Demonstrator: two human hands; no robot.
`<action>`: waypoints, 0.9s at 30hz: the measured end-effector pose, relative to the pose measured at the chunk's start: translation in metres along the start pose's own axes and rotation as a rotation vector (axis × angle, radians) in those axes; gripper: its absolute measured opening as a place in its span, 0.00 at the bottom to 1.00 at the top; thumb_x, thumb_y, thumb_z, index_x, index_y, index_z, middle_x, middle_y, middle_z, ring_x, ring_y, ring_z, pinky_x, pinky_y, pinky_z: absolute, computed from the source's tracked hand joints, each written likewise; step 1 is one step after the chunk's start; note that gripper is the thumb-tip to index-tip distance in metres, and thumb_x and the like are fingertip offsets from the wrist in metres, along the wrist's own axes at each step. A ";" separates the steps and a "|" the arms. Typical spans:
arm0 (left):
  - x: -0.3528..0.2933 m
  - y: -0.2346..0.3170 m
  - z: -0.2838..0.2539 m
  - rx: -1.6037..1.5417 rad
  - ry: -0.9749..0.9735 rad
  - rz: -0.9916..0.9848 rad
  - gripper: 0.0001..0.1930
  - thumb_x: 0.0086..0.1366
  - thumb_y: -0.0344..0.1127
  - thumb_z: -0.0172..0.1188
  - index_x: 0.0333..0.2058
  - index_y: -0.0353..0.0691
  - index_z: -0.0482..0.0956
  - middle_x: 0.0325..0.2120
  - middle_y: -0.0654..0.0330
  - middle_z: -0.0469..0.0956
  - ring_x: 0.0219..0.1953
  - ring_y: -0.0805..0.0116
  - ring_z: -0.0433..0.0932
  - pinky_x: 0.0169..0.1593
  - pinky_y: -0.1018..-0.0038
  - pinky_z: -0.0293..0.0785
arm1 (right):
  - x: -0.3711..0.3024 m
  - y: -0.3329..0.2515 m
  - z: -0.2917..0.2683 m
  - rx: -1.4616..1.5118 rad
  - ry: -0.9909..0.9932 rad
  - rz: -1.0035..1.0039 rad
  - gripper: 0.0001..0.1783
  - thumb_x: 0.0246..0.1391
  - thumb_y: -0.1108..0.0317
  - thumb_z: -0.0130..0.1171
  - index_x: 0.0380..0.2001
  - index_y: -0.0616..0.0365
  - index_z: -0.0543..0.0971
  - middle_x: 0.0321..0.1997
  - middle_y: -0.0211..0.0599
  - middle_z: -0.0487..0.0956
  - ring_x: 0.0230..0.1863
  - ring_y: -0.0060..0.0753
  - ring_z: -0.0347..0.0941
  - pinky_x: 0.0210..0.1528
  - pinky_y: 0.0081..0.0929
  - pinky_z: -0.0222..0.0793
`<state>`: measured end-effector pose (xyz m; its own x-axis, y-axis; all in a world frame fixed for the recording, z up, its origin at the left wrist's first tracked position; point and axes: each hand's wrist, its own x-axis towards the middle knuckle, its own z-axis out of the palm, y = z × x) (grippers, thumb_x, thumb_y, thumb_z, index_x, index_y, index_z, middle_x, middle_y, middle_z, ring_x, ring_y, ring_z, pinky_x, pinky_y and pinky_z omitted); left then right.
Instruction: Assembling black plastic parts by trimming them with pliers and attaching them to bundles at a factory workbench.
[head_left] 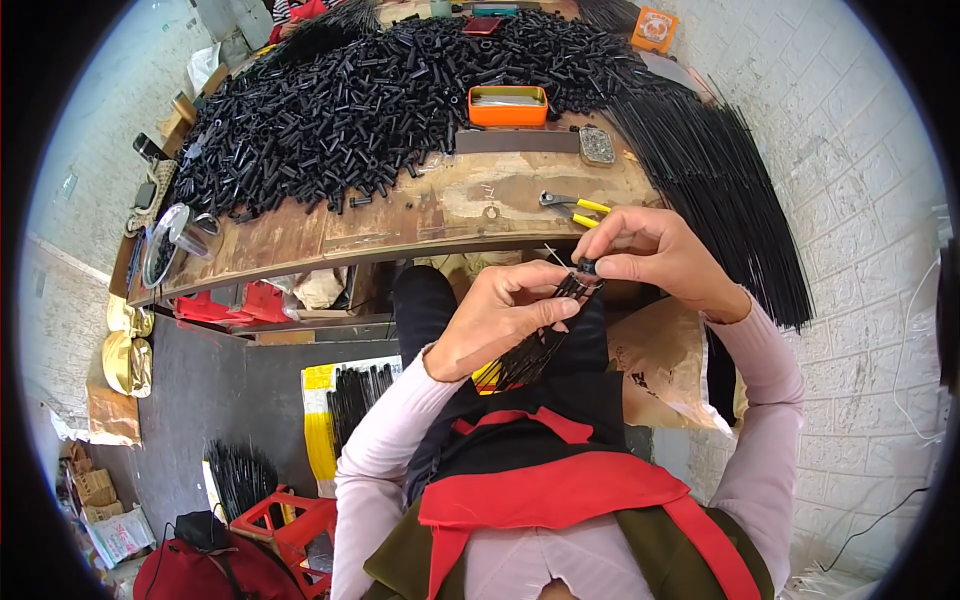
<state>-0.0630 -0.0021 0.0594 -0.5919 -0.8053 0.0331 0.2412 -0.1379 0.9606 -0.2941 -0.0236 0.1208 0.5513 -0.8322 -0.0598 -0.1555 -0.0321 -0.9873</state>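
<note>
Above my lap, my left hand (510, 308) is closed around several thin black rods (535, 352), whose lower ends hang toward my knees. A thin pale pin or wire (557, 256) sticks up beside its fingertips. My right hand (655, 255) pinches a small black cylindrical part (587, 267) between thumb and fingers, right at the upper ends of the rods. Whether that part sits on a rod, I cannot tell. Just beyond the right hand, yellow-handled pliers (575, 207) lie on the table, partly covered by its fingers.
A big heap of short black tubes (330, 120) covers much of the wooden table (440, 205). An orange box (508, 107) and a clear box of small metal pieces (597, 146) stand near the heap. Long black rods (720, 170) overhang the right edge. A red crate (290, 525) is at lower left.
</note>
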 end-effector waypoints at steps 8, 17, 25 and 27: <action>-0.003 0.002 0.000 0.014 0.044 0.010 0.14 0.65 0.26 0.62 0.50 0.32 0.80 0.39 0.60 0.83 0.36 0.76 0.79 0.43 0.78 0.77 | 0.000 0.001 0.007 0.039 0.069 -0.029 0.07 0.59 0.74 0.60 0.39 0.64 0.79 0.44 0.39 0.81 0.46 0.25 0.77 0.55 0.25 0.70; -0.002 -0.002 -0.003 -0.006 0.025 0.035 0.11 0.65 0.27 0.62 0.46 0.32 0.81 0.37 0.60 0.83 0.34 0.77 0.79 0.42 0.79 0.77 | -0.002 0.004 0.011 -0.002 0.051 -0.081 0.05 0.59 0.76 0.60 0.37 0.67 0.80 0.42 0.39 0.81 0.45 0.26 0.76 0.52 0.25 0.71; 0.008 -0.008 -0.006 -0.043 0.131 0.100 0.09 0.65 0.26 0.62 0.45 0.35 0.80 0.36 0.65 0.81 0.35 0.81 0.76 0.39 0.81 0.74 | 0.013 0.010 0.006 -0.159 0.054 -0.327 0.05 0.56 0.80 0.61 0.37 0.66 0.80 0.42 0.43 0.80 0.45 0.30 0.76 0.51 0.28 0.70; 0.008 -0.003 -0.005 -0.041 0.142 0.107 0.08 0.65 0.26 0.62 0.43 0.34 0.80 0.34 0.66 0.80 0.33 0.81 0.76 0.38 0.82 0.74 | 0.017 0.007 0.006 -0.268 0.058 -0.385 0.06 0.55 0.80 0.61 0.37 0.66 0.80 0.42 0.42 0.80 0.45 0.30 0.76 0.51 0.27 0.70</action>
<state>-0.0642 -0.0110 0.0554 -0.4473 -0.8896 0.0924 0.3298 -0.0680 0.9416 -0.2809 -0.0343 0.1123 0.5648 -0.7611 0.3188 -0.1590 -0.4795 -0.8631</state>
